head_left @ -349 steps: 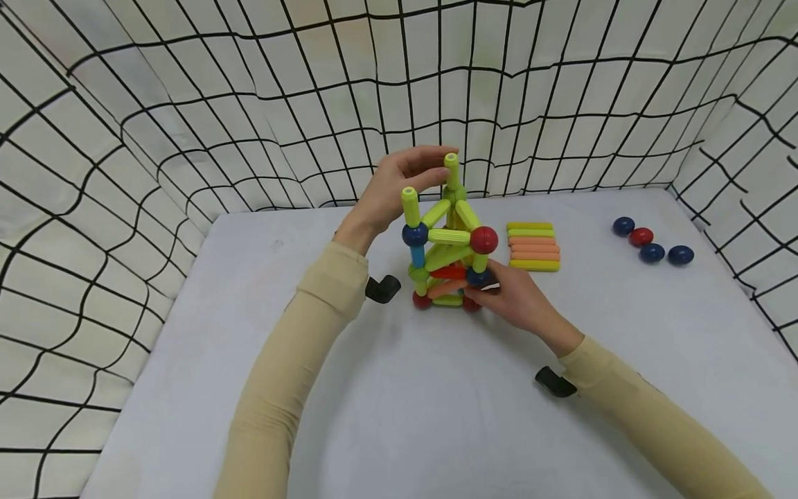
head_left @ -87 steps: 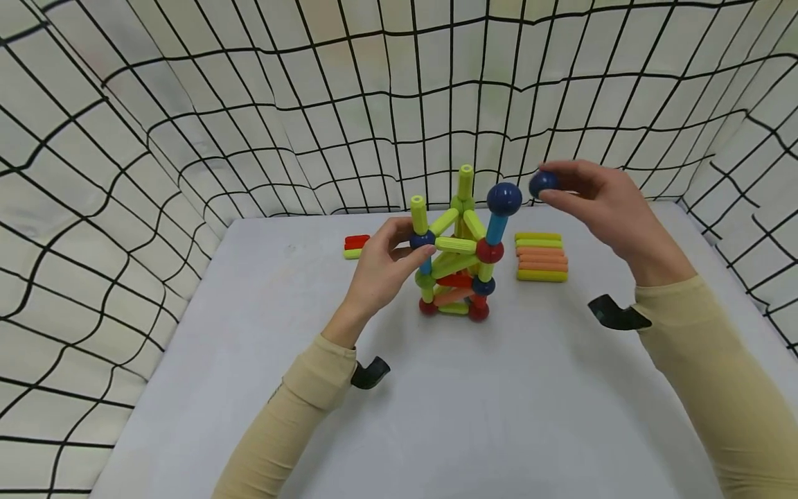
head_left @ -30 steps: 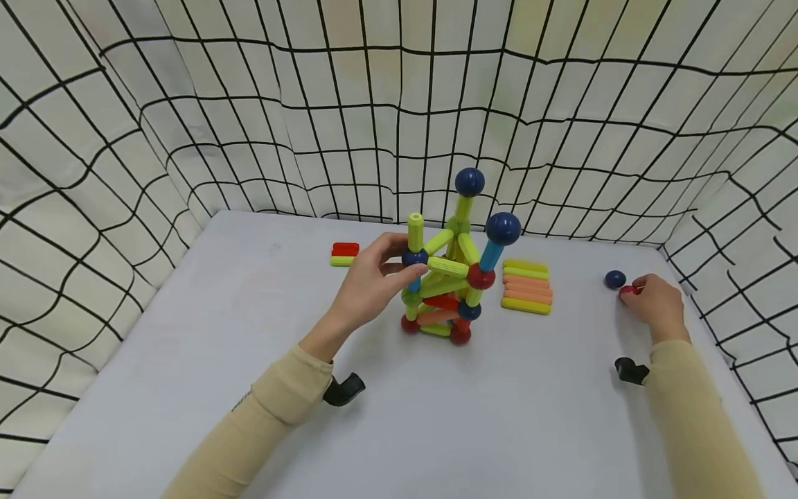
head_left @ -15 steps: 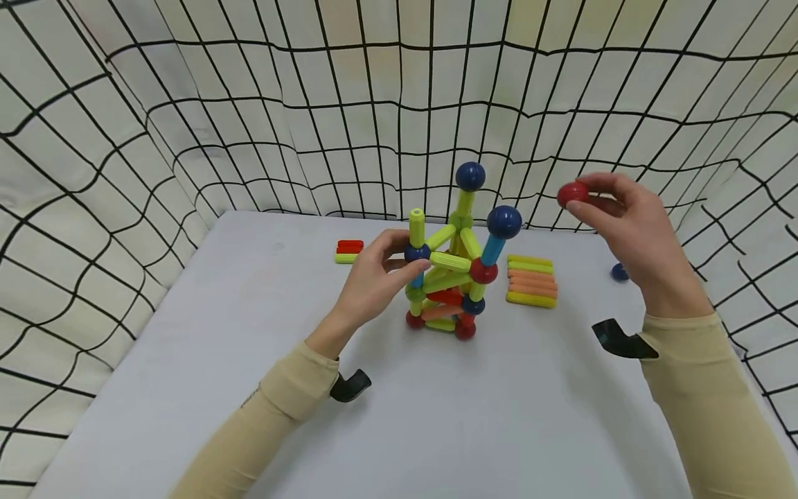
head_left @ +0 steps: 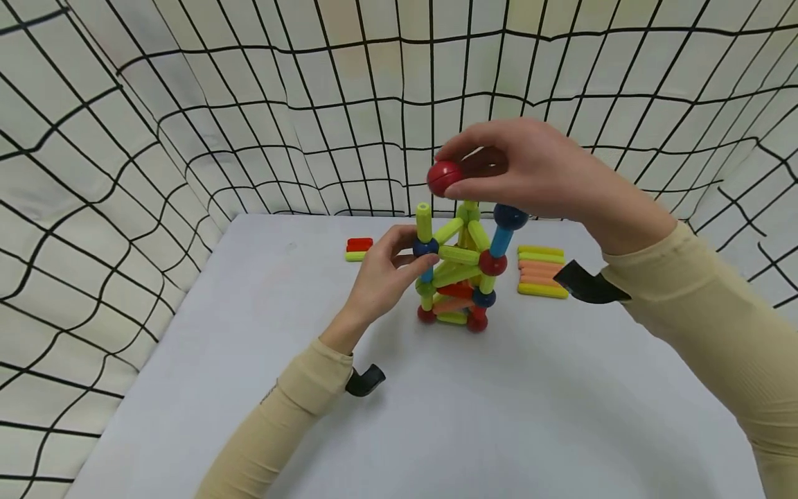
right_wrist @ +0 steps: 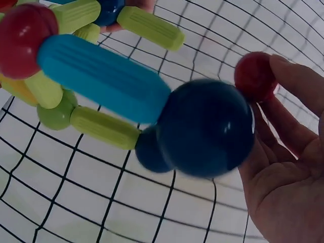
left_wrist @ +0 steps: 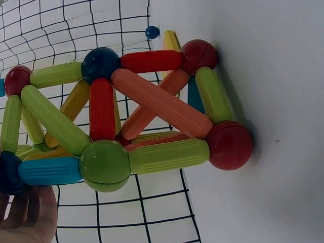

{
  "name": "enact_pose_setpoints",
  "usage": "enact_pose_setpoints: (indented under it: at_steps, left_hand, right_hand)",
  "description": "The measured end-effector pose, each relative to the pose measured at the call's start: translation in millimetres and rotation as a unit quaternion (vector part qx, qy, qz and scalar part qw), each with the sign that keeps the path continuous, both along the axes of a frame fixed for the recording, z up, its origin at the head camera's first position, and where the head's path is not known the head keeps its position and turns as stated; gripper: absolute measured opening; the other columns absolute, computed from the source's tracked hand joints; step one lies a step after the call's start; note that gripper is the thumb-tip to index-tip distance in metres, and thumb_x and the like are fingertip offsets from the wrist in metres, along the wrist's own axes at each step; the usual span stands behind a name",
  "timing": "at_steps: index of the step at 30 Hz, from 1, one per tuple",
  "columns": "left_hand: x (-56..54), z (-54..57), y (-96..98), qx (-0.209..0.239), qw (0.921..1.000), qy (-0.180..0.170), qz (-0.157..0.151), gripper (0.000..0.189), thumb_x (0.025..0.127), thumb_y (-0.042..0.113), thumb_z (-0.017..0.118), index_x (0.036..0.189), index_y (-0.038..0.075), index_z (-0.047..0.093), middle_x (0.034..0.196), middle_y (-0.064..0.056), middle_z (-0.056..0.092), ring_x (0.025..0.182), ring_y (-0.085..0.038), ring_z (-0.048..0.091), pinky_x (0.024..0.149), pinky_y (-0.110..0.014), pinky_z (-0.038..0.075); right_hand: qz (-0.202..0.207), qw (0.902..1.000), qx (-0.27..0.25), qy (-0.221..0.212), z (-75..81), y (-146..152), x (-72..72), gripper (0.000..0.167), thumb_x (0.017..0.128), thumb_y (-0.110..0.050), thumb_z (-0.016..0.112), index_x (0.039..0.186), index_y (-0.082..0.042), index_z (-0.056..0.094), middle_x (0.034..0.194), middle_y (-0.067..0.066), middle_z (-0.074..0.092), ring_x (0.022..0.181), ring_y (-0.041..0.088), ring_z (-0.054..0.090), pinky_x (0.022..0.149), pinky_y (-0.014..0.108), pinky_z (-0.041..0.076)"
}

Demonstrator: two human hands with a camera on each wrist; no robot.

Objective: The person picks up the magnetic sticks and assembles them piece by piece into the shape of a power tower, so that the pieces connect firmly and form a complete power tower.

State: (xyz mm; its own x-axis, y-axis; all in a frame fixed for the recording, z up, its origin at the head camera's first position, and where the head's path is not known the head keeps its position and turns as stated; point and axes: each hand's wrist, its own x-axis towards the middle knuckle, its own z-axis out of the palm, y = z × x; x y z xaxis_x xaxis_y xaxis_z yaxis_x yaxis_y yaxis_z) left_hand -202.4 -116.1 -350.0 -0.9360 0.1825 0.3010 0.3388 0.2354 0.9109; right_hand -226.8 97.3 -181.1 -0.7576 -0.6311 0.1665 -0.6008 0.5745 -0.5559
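Observation:
A tower of coloured rods (head_left: pixel 458 255) and balls stands on the table in the head view. My left hand (head_left: pixel 389 274) pinches the blue ball (head_left: pixel 426 247) at its upper left corner; in the left wrist view only its fingers (left_wrist: pixel 36 212) show, under that ball. Above the tower, my right hand (head_left: pixel 530 170) holds a red ball (head_left: pixel 443 179) between thumb and fingers. That ball hovers up and right of an upright lime rod (head_left: pixel 424 223), apart from it. A large blue ball (right_wrist: pixel 205 126) tops a light-blue rod (right_wrist: pixel 104 78). My right hand hides the rear post's blue ball in the head view.
Yellow, lime and orange rods (head_left: pixel 541 270) lie side by side right of the tower. Behind my left hand lie short red and lime rods (head_left: pixel 358 249). One loose blue ball (left_wrist: pixel 152 32) shows in the left wrist view. Black netting (head_left: pixel 349 118) encloses the table.
Blue balls have been added atop two posts. My right hand has picked the red ball off the table and carried it left over the tower. My left hand keeps its grip.

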Motion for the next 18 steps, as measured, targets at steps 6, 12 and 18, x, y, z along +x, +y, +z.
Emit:
enact_pose_setpoints:
  at_steps: [6,12,18]
  left_hand:
    - [1.1,0.5,-0.6,0.003,1.0000,0.000,-0.001,0.040,0.092,0.014,0.070,0.128,0.007,0.054,0.120,-0.005,0.060,0.113,-0.017,0.057,0.096,-0.030,0.050]
    - [1.7,0.5,0.3,-0.004,1.0000,-0.004,0.001,0.041,0.092,0.017,0.070,0.129,0.008,0.053,0.121,-0.003,0.059,0.114,-0.016,0.057,0.097,-0.032,0.049]
    - [1.6,0.6,-0.4,-0.004,1.0000,-0.006,0.001,0.042,0.092,0.018,0.070,0.129,0.007,0.053,0.121,-0.004,0.059,0.114,-0.016,0.057,0.097,-0.032,0.049]
  right_hand:
    - [0.038,0.9963,0.077,0.000,-0.5,-25.7,-10.7,0.037,0.092,-0.022,0.069,0.125,-0.007,0.062,0.118,0.007,0.067,0.107,0.019,0.066,0.097,0.038,0.049]
    - [0.029,0.9950,0.094,-0.018,-5.2,-29.4,-16.5,0.037,0.092,-0.020,0.070,0.126,-0.006,0.061,0.120,0.009,0.067,0.109,0.020,0.066,0.097,0.038,0.049]
    - [0.026,0.9962,0.080,-0.025,-9.6,-29.3,-19.6,0.034,0.093,-0.020,0.069,0.124,-0.007,0.061,0.120,0.007,0.066,0.109,0.019,0.066,0.097,0.037,0.049]
